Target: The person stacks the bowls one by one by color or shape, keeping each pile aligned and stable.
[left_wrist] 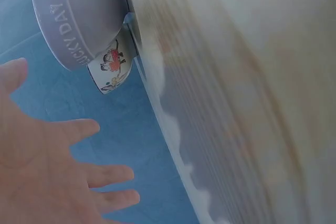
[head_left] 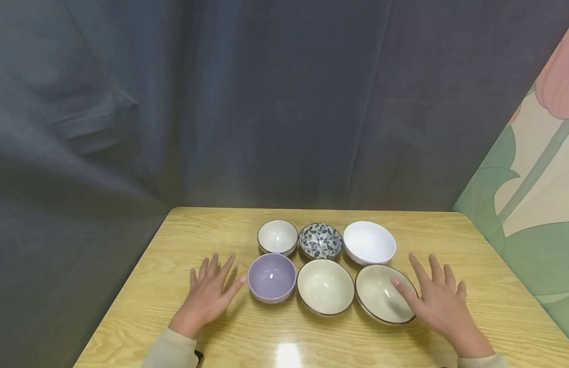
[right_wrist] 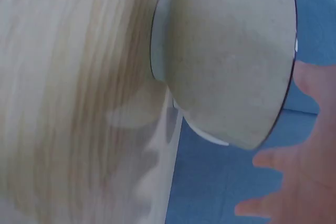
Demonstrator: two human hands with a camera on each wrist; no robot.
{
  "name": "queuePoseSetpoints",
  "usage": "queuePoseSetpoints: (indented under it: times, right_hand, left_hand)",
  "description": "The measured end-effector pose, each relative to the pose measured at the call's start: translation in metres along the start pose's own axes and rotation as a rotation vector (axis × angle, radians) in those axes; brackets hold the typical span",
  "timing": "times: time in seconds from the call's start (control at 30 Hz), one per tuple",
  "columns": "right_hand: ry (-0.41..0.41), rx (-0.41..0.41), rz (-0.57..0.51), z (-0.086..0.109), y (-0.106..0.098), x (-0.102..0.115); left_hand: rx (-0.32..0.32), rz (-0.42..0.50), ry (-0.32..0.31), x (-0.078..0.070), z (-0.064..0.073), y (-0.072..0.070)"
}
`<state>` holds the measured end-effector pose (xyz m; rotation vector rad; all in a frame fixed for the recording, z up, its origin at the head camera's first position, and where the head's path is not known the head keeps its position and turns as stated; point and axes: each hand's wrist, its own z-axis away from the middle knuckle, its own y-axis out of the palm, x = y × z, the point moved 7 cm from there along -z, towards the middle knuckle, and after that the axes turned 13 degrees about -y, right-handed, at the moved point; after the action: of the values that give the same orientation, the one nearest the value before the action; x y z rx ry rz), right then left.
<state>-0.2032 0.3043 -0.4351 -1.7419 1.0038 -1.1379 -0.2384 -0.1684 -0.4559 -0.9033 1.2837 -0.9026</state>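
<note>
Clearly, the wooden table (head_left: pixel 141 312) offers most room at the sides: broad strips of wood run from the bowls to its left and right edges, with a narrower band between the back row and the far edge, where a dark blue curtain (head_left: pixel 284 107) hangs. A tulip mural (head_left: pixel 537 214) borders the right edge.

Six bowls stand in two rows running left to right, neighbours so close that contact cannot be judged. Nearest the person are the lavender bowl (head_left: pixel 272 278), the middle cream bowl (head_left: pixel 325 287) and the right cream bowl (head_left: pixel 378 296); behind sit the dark-rimmed white bowl (head_left: pixel 277 236), the leaf-patterned bowl (head_left: pixel 320 241) and the plain white bowl (head_left: pixel 369 242). All are round, mouths upward.

The left hand (head_left: pixel 207 295) is spread wide just beside the lavender bowl, holding nothing. The right hand (head_left: pixel 441 307) is likewise splayed and holds nothing, its thumb over the right cream bowl's rim; whether it touches is unclear.

Raised lettering on the lavender bowl's outer wall reads "LUCKY DAY".
</note>
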Motion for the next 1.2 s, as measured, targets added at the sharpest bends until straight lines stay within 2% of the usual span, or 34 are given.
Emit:
queuePoseSetpoints:
  times: [0.17,0.27,0.33,0.43,0.5,0.57,0.63,0.73,0.87,1.03,1.2]
  right_hand:
    - [0.003,-0.077,0.029,-0.003,-0.005,0.006]
    - [-0.012,-0.134,0.036,-0.006,-0.010,0.013]
    - [-0.022,-0.181,0.043,-0.009,-0.015,0.020]
    - [-0.046,-0.240,0.035,-0.017,-0.022,0.036]
    - [-0.092,-0.279,0.042,-0.026,-0.026,0.052]
    - [-0.154,-0.299,0.038,-0.036,-0.028,0.068]
    - [-0.210,-0.295,0.027,-0.046,-0.028,0.083]
    - [-0.238,-0.221,-0.040,-0.058,-0.022,0.099]
    - [-0.212,-0.082,-0.132,-0.071,-0.007,0.112]
    - [-0.202,0.010,-0.164,-0.082,0.012,0.121]
    - [-0.137,0.091,-0.172,-0.087,0.029,0.122]
  left_hand:
    - [0.009,0.013,0.001,0.000,0.000,0.002]
    - [-0.037,0.005,0.021,-0.003,0.000,-0.002]
    - [-0.110,0.003,0.041,-0.007,0.000,-0.008]
    - [-0.263,0.025,0.062,-0.014,0.001,-0.023]
    - [-0.351,0.050,0.070,-0.019,0.002,-0.033]
    - [-0.397,0.070,0.073,-0.026,0.002,-0.041]
    - [-0.394,0.081,0.069,-0.033,0.001,-0.044]
    - [-0.336,0.101,0.054,-0.045,0.000,-0.045]
    - [-0.269,0.139,0.049,-0.060,0.000,-0.044]
    - [-0.235,0.165,0.078,-0.082,-0.001,-0.045]
    - [-0.214,0.162,0.111,-0.100,-0.002,-0.043]
